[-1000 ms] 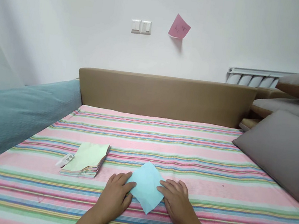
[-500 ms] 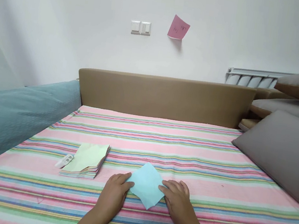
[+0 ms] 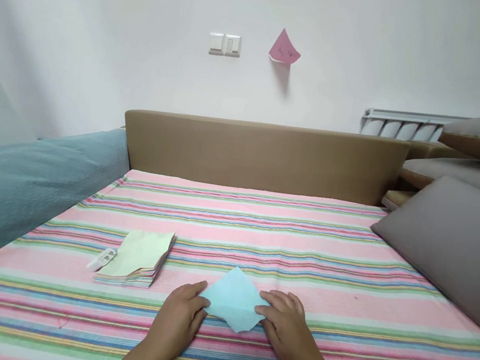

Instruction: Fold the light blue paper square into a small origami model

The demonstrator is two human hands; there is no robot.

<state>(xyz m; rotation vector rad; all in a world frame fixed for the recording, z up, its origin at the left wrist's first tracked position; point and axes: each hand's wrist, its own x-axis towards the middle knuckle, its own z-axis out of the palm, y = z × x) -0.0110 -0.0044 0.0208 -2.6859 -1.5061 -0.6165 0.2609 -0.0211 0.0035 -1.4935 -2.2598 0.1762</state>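
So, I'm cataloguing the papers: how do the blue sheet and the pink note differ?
The blue sheet is held at its side corners by the left hand and right hand; the pink note is on the wall. The pink note bears dark marks; the blue sheet shows none. Both are bent paper.

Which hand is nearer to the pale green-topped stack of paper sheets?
Left. The left hand lies right of the paper stack, holding the left corner of the light blue paper sheet; the right hand is farther right, holding its right corner.
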